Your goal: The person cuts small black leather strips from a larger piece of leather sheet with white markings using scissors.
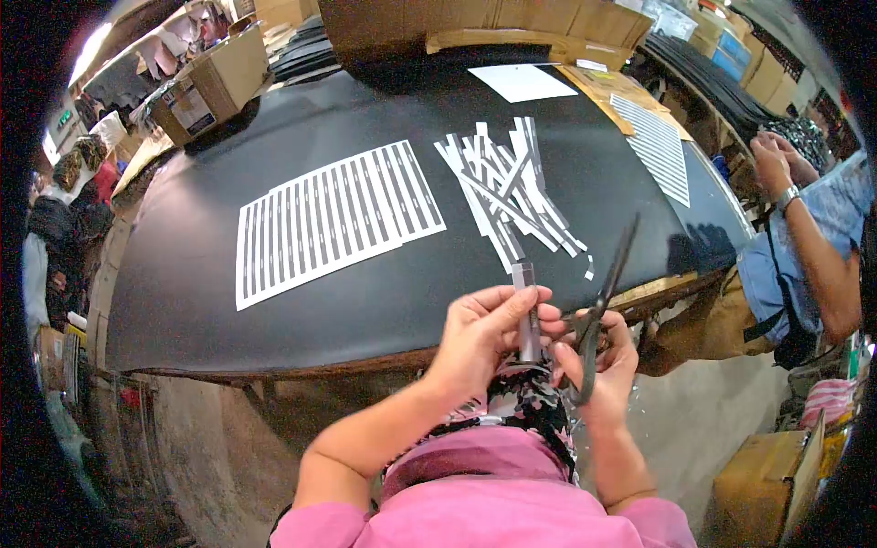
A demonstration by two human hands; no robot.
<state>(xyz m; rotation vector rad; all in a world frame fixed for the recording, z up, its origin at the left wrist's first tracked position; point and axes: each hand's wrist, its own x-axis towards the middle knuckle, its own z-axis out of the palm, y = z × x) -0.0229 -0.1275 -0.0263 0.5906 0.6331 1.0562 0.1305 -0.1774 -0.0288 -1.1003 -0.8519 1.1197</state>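
My left hand (480,333) pinches a narrow grey and white strip (523,275) between thumb and fingers, held upright in front of my body at the table's near edge. In my right hand (612,370) is a pair of dark scissors (618,265), the blades pointing up and away. Fingertips of the right hand come close to the strip's right side. Just beyond lies a loose heap of cut strips (512,183), dark and white, crossing one another. A small white scrap (589,268) rests beside them. To the left, striped sheets (338,219) lie flat, overlapping.
The black-topped table (183,310) spans the view ahead. A white sheet (523,82) and another striped sheet (653,146) lie toward its far right. Cardboard boxes (210,87) stand at the back. At right, another person (813,247) works with both hands over dark material.
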